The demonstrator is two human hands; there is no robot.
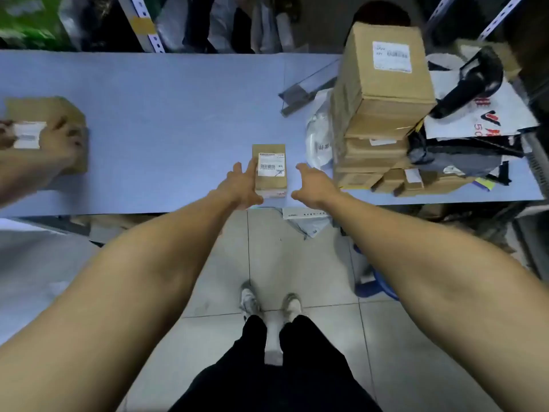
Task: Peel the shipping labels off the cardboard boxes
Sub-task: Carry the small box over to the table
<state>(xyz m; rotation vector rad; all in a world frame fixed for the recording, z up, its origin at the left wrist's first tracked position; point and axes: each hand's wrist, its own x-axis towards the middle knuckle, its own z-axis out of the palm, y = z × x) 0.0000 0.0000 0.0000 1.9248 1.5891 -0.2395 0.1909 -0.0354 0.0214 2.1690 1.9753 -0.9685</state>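
Two hands flank the small box (269,171) at the table's (166,114) near edge: your left hand (242,185) touches its side, fingers straight; your right hand (312,184) hovers beside it, spread, empty. The label (271,165) looks unpeeled; next, steady the box and lift a corner.

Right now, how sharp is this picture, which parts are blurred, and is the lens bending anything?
Head view: the small box and its label at centre are fairly sharp, barcode visible but text unreadable; another person's hand on the far-left box is smeared by motion blur; the wide lens bows the table edges and stretches both forearms; lighting is dim and bluish, no strong glare.
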